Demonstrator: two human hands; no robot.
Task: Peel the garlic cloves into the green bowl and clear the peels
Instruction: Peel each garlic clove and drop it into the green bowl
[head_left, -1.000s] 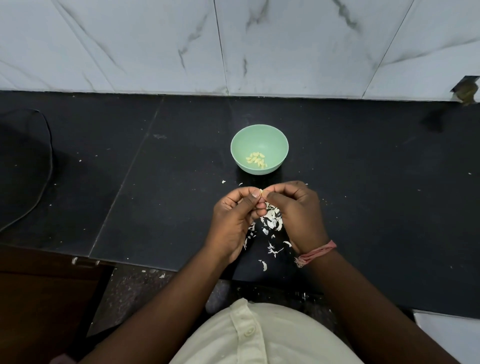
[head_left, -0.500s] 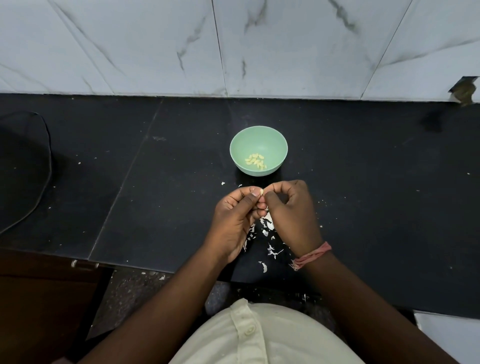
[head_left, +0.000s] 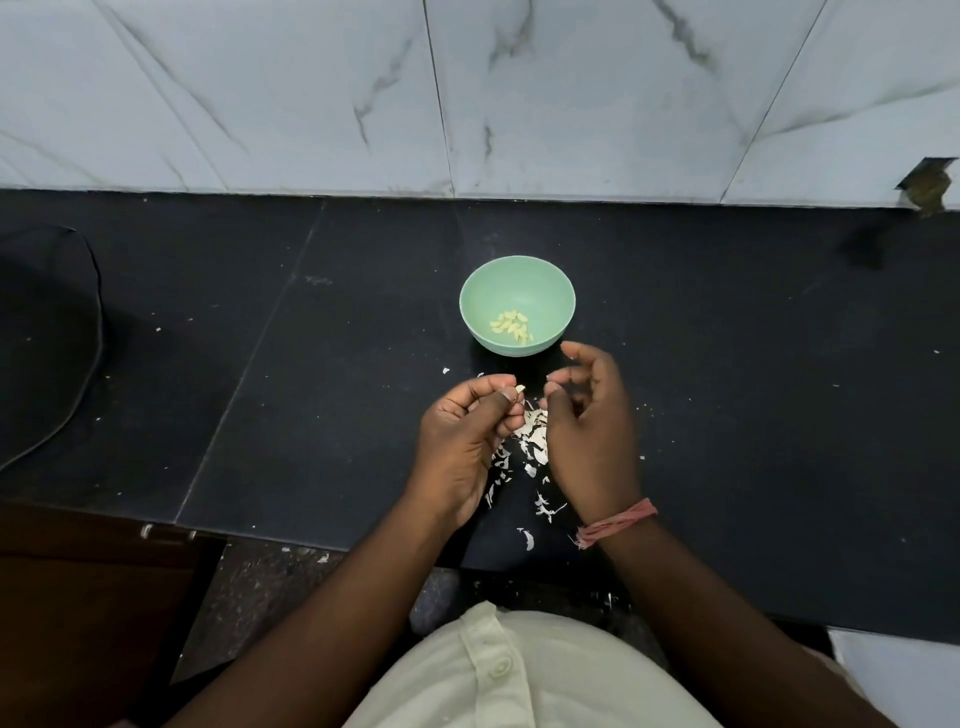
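green bowl (head_left: 540, 291): peeled garlic cloves (head_left: 511, 327) inside | left hand (head_left: 462, 441): pinches one clove (head_left: 520, 388) | right hand (head_left: 592, 431): just apart, fingers loosely curled, empty | peels (head_left: 532, 441) on surface (head_left: 311, 415)

Single head view, looking forward and steeply down at counter (head_left: 727, 415), close over hands.

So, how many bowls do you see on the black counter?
1. The green bowl stands on the black counter, just beyond both hands, with peeled garlic cloves inside. Nothing in view seems able to hide a second bowl.
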